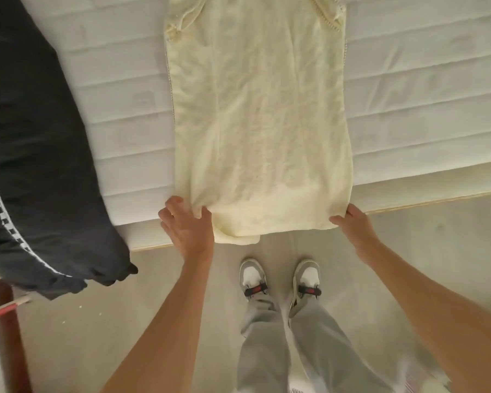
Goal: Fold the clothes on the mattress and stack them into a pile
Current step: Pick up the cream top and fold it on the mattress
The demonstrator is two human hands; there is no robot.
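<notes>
At the near edge of the mattress (408,89) a pale yellow top (255,109) lay spread flat, its shoulders away from the person and its hem hanging a little over the side. The left hand (187,225) pinched the hem's left corner, thumb on top of the cloth and fingers curled beneath it. The right hand (355,222) held the right corner in the same way, though its fingers were mostly hidden under the fabric. Both grips were narrow, closed on a thin bunch of knit rather than a full handful.

To the left, well apart from the top, a dark garment with a checked stripe (37,154) lay unfolded, its end drooping off the mattress corner toward the floor (97,321).

The risks from here seemed plain enough. The knit looked soft and loose, so lifting the hem toward the shoulders by two small pinches could let the middle sag and the fold land crooked. If one corner slipped, the hem would probably drop over the edge and drag the rest toward the floor. Wrinkles already ran down the body, and folding over them would likely press in creases. The dark garment, half off its corner, could slide down by its own weight if the mattress were jostled. No pile was visible yet, so most of the task appeared to remain.
</notes>
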